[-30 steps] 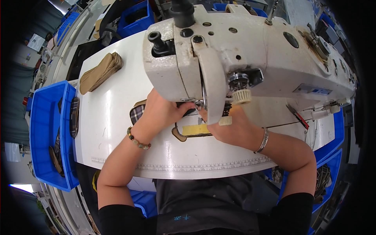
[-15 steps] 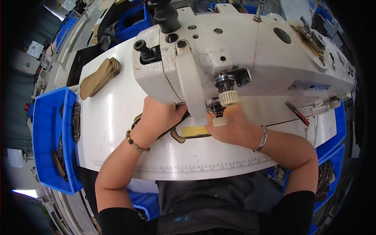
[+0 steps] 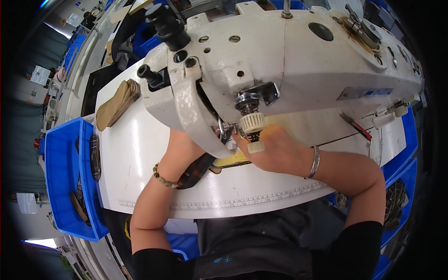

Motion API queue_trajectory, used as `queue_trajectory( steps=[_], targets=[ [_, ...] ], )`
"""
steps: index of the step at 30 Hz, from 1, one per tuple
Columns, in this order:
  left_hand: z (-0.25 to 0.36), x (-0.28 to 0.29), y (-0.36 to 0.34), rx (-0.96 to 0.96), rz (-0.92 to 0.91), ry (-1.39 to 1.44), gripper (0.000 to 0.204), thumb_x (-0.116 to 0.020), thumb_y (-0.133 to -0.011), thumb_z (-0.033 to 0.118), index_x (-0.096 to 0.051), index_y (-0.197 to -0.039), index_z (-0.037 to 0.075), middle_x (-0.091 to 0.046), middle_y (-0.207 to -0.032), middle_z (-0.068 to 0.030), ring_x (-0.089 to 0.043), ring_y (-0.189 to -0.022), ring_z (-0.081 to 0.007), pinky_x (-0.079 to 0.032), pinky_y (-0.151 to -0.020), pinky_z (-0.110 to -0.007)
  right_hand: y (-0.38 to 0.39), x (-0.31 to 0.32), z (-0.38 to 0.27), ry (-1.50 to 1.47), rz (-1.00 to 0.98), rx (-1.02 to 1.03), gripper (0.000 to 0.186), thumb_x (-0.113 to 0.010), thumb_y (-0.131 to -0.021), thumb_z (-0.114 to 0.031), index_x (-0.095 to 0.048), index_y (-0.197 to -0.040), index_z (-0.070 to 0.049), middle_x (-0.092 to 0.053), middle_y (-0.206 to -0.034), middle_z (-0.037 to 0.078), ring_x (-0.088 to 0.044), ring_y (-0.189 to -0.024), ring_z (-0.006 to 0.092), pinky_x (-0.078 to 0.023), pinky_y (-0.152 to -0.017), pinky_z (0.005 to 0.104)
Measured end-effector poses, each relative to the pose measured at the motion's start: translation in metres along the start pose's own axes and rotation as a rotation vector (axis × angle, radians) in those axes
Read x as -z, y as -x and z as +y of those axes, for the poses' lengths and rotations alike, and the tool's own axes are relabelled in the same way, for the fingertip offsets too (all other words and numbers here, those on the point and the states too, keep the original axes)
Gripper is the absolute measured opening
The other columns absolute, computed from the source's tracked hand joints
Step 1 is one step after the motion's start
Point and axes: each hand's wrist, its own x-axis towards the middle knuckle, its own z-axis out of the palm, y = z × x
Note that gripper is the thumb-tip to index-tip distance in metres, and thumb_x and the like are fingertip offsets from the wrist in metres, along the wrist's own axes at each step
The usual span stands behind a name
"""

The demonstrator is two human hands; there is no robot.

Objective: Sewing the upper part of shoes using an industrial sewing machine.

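My left hand (image 3: 183, 145), with a beaded bracelet at its wrist, reaches under the head of a white sewing machine (image 3: 303, 60). The machine's curved front cover hides its fingers. A dark plaid fabric piece (image 3: 197, 171) lies beside that hand on the white table (image 3: 140, 163). Curled close to the needle area, my right hand (image 3: 275, 150) has its fingers bent together, partly behind the cream tension knobs (image 3: 252, 122); what they hold is hidden. Just below the needle area are a yellow strip (image 3: 230, 160) and a tan-edged piece (image 3: 215, 170).
A stack of tan cut pieces (image 3: 117, 105) lies at the table's far left. A blue bin (image 3: 65, 177) with fabric pieces stands left, another plaid piece (image 3: 95, 157) in its narrow section. Red-handled snips (image 3: 358, 129) lie right. Fabric fills a blue bin (image 3: 408, 219) at lower right.
The view has shifted slightly. The machine's front cover has swung outward to the left from its upright position. More of the plaid piece shows beside my left hand, and less of the tan-edged piece.
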Motion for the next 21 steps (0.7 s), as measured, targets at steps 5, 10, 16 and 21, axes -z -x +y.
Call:
queue_trajectory(
  steps=[5,10,16,21],
  targets=[
    [-0.01,-0.009,-0.001,-0.082,0.078,0.1,0.026,-0.069,-0.081,0.007,-0.07,-0.107,0.003,-0.072,-0.096,-0.0118,-0.068,-0.085,-0.0248,-0.053,-0.075,-0.033,-0.002,0.002,0.0,-0.011,-0.002,0.003,0.019,-0.062,-0.087,-0.008,-0.068,-0.075,0.005,-0.058,-0.059,0.013,-0.062,-0.051,0.0248,-0.048,-0.047,0.0366],
    [-0.004,-0.005,-0.004,-0.089,0.017,0.03,0.038,-0.075,-0.073,0.01,-0.068,-0.11,0.006,-0.07,-0.102,-0.0095,-0.067,-0.096,-0.0288,-0.053,-0.083,-0.039,-0.003,0.0,-0.001,-0.055,0.016,-0.041,0.017,-0.062,-0.085,-0.009,-0.068,-0.076,0.003,-0.057,-0.059,0.012,-0.063,-0.052,0.0257,-0.049,-0.048,0.0386],
    [-0.016,-0.011,0.001,-0.032,0.017,0.102,0.042,-0.078,-0.07,0.017,-0.065,-0.108,0.004,-0.066,-0.102,-0.0124,-0.065,-0.094,-0.0327,-0.052,-0.083,-0.042,-0.005,-0.012,-0.008,0.142,0.065,0.091,0.033,-0.063,-0.076,-0.01,-0.068,-0.109,-0.006,-0.058,-0.07,0.002,-0.062,-0.058,0.0194,-0.049,-0.047,0.0334],
    [-0.012,-0.01,0.004,0.033,-0.078,-0.112,0.035,-0.074,-0.076,0.026,-0.067,-0.102,0.005,-0.066,-0.089,-0.0133,-0.064,-0.079,-0.0328,-0.05,-0.072,-0.041,-0.009,-0.026,-0.012,0.159,0.149,0.086,0.022,-0.067,-0.07,-0.011,-0.068,-0.091,-0.002,-0.053,-0.059,0.003,-0.059,-0.056,0.019,-0.045,-0.049,0.0341]
  ],
)
